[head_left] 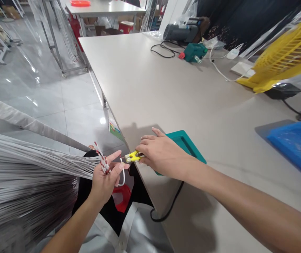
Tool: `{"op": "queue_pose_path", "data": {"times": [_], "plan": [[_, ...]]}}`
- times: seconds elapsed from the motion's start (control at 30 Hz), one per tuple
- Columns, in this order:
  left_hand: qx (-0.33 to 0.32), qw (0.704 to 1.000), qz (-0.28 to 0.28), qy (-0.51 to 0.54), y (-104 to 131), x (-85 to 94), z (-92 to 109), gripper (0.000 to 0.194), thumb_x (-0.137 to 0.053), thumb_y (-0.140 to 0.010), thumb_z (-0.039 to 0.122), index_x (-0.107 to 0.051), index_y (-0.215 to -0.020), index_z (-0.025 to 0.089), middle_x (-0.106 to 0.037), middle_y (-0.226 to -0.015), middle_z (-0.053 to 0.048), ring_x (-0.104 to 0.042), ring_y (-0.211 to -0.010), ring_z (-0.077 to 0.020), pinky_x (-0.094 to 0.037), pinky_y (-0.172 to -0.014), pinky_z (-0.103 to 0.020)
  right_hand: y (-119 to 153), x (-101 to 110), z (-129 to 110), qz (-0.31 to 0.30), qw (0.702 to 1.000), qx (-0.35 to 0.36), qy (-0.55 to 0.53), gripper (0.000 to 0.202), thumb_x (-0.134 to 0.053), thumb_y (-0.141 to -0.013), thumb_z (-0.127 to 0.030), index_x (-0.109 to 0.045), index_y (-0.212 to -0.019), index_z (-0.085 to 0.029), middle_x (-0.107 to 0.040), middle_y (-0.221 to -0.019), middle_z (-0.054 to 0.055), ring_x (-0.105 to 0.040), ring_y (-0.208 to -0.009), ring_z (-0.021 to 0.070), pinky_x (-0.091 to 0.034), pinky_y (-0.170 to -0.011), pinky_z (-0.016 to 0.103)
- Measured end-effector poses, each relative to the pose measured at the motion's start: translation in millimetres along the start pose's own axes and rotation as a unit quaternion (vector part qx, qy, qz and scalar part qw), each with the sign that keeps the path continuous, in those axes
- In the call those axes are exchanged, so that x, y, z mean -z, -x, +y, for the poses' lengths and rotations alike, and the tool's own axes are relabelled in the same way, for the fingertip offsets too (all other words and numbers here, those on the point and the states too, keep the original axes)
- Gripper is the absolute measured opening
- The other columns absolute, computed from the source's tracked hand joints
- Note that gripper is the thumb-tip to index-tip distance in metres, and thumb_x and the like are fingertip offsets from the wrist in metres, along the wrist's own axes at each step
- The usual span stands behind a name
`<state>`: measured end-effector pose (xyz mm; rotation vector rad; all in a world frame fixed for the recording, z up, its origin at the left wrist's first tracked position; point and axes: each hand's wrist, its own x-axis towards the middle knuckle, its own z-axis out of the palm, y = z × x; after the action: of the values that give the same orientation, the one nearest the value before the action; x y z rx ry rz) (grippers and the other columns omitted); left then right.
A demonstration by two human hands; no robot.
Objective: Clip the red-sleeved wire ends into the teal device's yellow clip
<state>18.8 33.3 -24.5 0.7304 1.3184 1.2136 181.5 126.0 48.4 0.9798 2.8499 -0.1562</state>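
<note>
My left hand (103, 177) is closed round several white cables (87, 165) with red ends. One of these cables loops out past my fingers, and its tip is pinched between thumb and forefinger. Facing that tip, my right hand (163, 154) grips a small yellow hand tool (133, 156), perhaps a wire stripper. The tool's front end meets or nearly meets the cable tip; I cannot tell which. Behind and partly under my right hand lies a green tray (189, 144) on the table, its near side hidden.
A thick bundle of white cables (34, 168) hangs at left. On the table (140, 84) stand a yellow fan (284, 52), a blue tray (295, 147), a green device (195, 52) and a grey motor (178, 33). A black cord (170, 211) drapes over the near edge.
</note>
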Motion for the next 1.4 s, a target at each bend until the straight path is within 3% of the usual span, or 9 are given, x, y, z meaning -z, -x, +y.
{"op": "queue_pose_path", "data": {"times": [0.33,0.6,0.73,0.9,1.23,1.4], "plan": [[0.023,1.0,0.006,-0.016,-1.7,-11.4,0.7,0.052,-0.066,-0.071,0.034,-0.057,-0.116,0.012,-0.07,-0.066,-0.004,-0.035,-0.033,-0.0027,-0.029,-0.032,-0.017,3.3,-9.7,-0.2,0.034,0.999,-0.001,0.025,0.009,-0.057,-0.079,-0.015,-0.064,-0.072,-0.016,-0.068,-0.073,0.006,-0.061,-0.089,0.022,-0.019,-0.101,0.049],[-0.001,0.996,0.022,-0.087,-3.0,-9.6,-0.1,0.051,-0.068,-0.069,0.032,-0.061,-0.116,0.014,-0.071,-0.069,-0.003,-0.042,-0.04,-0.0066,-0.033,-0.037,-0.02,3.0,-10.8,0.5,0.032,0.999,0.007,0.038,0.011,-0.056,-0.078,-0.012,-0.062,-0.07,-0.015,-0.068,-0.07,0.006,-0.061,-0.088,0.022,-0.015,-0.103,0.052],[-0.004,0.991,0.031,-0.13,-3.2,-9.1,0.9,0.044,-0.069,-0.067,0.029,-0.065,-0.109,0.017,-0.07,-0.065,0.0,-0.043,-0.044,-0.0075,-0.035,-0.041,-0.02,4.7,-9.0,-0.9,0.032,0.999,0.007,0.042,0.009,-0.057,-0.081,-0.02,-0.063,-0.078,-0.014,-0.068,-0.076,0.008,-0.058,-0.096,0.0252,-0.016,-0.102,0.056],[-0.003,0.989,0.061,-0.137,0.2,-13.2,5.3,0.044,-0.07,-0.065,0.029,-0.066,-0.108,0.017,-0.066,-0.061,0.003,-0.037,-0.041,-0.0055,-0.036,-0.041,-0.02,6.3,-10.0,-0.7,0.04,0.998,0.004,0.04,0.028,-0.065,-0.076,-0.032,-0.062,-0.095,-0.012,-0.067,-0.089,0.013,-0.055,-0.102,0.0286,-0.017,-0.102,0.055],[0.017,0.988,0.058,-0.138,2.9,-10.3,3.1,0.04,-0.068,-0.068,0.03,-0.066,-0.105,0.017,-0.068,-0.068,0.001,-0.038,-0.042,-0.0042,-0.032,-0.039,-0.018,5.5,-12.7,-0.8,0.04,0.999,0.005,0.033,0.039,-0.068,-0.073,-0.035,-0.06,-0.102,-0.01,-0.068,-0.088,0.011,-0.058,-0.098,0.026,-0.024,-0.102,0.05],[0.003,0.994,0.055,-0.097,7.6,-4.4,5.7,0.046,-0.068,-0.069,0.03,-0.059,-0.112,0.016,-0.068,-0.066,0.001,-0.04,-0.041,-0.0037,-0.033,-0.04,-0.016,9.1,-11.7,0.7,0.085,0.996,0.019,-0.011,0.045,-0.069,-0.071,-0.04,-0.059,-0.106,-0.012,-0.068,-0.089,0.01,-0.058,-0.1,0.0268,-0.031,-0.099,0.051]]}}
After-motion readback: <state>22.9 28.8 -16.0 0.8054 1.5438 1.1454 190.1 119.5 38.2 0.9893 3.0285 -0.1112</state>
